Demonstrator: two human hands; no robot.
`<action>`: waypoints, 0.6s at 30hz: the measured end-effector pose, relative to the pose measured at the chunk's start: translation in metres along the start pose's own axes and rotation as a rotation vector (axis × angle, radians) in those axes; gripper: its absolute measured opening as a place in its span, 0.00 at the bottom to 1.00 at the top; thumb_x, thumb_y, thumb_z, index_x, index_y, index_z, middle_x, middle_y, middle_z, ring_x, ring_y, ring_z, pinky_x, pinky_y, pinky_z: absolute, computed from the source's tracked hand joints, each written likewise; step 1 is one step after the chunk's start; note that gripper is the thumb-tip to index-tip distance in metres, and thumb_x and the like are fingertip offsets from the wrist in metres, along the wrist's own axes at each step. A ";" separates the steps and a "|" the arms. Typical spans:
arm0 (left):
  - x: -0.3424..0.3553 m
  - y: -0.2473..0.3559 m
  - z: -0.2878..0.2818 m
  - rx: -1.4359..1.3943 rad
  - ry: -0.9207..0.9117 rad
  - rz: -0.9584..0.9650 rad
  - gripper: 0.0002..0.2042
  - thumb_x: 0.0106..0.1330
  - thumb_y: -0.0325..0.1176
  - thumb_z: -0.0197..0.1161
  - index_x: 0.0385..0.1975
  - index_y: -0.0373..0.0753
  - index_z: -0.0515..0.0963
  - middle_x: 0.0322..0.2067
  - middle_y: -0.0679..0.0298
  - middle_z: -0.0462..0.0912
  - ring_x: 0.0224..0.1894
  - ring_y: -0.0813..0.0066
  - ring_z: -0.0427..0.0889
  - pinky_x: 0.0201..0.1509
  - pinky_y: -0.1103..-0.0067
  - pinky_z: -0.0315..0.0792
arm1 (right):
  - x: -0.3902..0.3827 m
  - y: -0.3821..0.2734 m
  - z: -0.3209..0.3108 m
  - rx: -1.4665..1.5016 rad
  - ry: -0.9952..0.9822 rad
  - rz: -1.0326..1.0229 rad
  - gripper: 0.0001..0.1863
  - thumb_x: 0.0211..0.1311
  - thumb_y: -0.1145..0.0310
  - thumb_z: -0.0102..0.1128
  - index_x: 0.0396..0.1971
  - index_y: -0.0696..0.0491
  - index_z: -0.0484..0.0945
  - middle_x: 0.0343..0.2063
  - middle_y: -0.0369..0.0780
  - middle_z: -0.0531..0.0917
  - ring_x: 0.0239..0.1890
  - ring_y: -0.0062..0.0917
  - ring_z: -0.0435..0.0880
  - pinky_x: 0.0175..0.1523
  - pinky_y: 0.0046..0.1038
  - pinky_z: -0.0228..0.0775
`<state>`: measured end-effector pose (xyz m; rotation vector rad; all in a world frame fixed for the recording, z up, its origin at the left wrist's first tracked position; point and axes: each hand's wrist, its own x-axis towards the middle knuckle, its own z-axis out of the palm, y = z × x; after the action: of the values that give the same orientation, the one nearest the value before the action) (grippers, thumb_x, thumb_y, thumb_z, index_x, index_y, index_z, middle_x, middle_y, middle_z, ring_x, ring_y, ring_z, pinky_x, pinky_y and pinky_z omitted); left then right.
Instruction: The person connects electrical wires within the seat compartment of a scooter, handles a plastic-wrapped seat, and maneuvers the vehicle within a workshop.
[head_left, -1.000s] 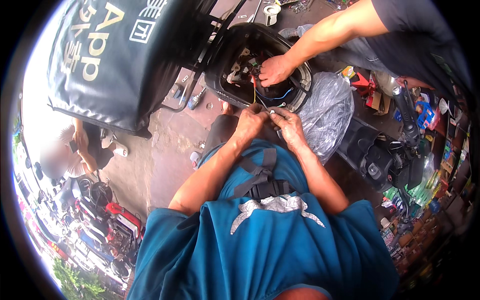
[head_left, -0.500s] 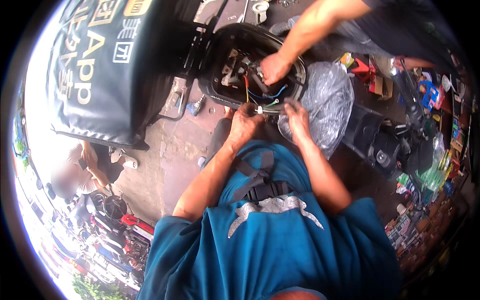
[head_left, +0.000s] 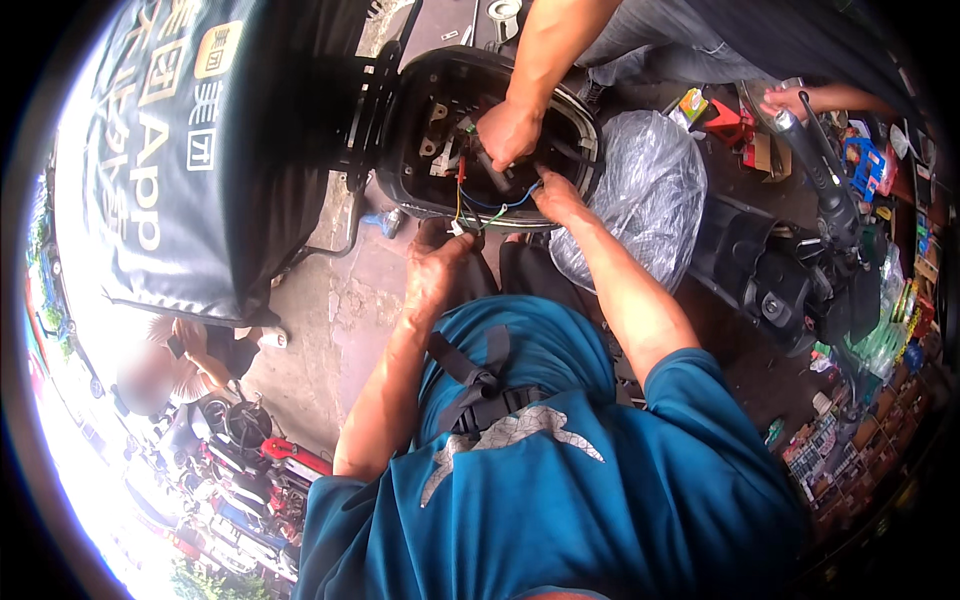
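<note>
Black oval open-topped compartment [head_left: 408, 188]: wide side facing up, wires inside.
White plastic connector [head_left: 459, 228]: small, just outside the compartment's near rim.
Thin blue wire [head_left: 524, 199]: bent in a shallow curve along the near inner side.
Red wire [head_left: 461, 172]: running toward the near rim.

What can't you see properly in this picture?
All in the head view:
What the right hand grips, if anything: its own fingers hide it, beside the blue wire.
What is under the co-worker's hand: that hand covers it.
Details of the white connector at the left hand: too small.
The rest of the black bag: cut off by the top edge.
</note>
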<state>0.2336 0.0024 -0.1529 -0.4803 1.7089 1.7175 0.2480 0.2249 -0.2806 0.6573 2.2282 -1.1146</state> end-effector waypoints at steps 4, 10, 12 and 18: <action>0.002 0.008 0.000 0.127 0.036 -0.015 0.14 0.55 0.27 0.61 0.41 0.31 0.74 0.32 0.62 0.80 0.32 0.77 0.77 0.35 0.82 0.70 | -0.014 -0.013 -0.007 0.162 -0.121 0.056 0.24 0.58 0.68 0.51 0.56 0.55 0.69 0.53 0.53 0.72 0.59 0.41 0.68 0.64 0.31 0.57; 0.001 -0.006 -0.003 0.064 0.122 0.026 0.11 0.57 0.30 0.60 0.37 0.32 0.76 0.29 0.61 0.81 0.30 0.75 0.78 0.36 0.80 0.72 | -0.014 0.009 0.020 -0.116 0.163 -0.132 0.22 0.59 0.67 0.47 0.55 0.52 0.71 0.54 0.53 0.71 0.57 0.43 0.70 0.61 0.36 0.61; 0.001 -0.006 -0.003 0.033 0.131 0.045 0.10 0.57 0.30 0.59 0.36 0.32 0.76 0.30 0.61 0.81 0.30 0.75 0.78 0.35 0.79 0.72 | -0.014 0.008 0.017 -0.089 0.161 -0.171 0.21 0.59 0.66 0.49 0.54 0.52 0.72 0.54 0.53 0.70 0.55 0.44 0.71 0.60 0.37 0.63; 0.002 -0.002 0.000 0.045 0.088 0.006 0.13 0.54 0.28 0.61 0.40 0.32 0.75 0.29 0.65 0.80 0.27 0.80 0.73 0.32 0.82 0.68 | -0.026 -0.004 -0.004 0.130 0.103 -0.080 0.19 0.58 0.66 0.52 0.48 0.57 0.74 0.48 0.52 0.76 0.53 0.42 0.73 0.56 0.35 0.63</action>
<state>0.2329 0.0027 -0.1557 -0.5381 1.8085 1.6806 0.2630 0.2213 -0.2595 0.6987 2.3008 -1.3009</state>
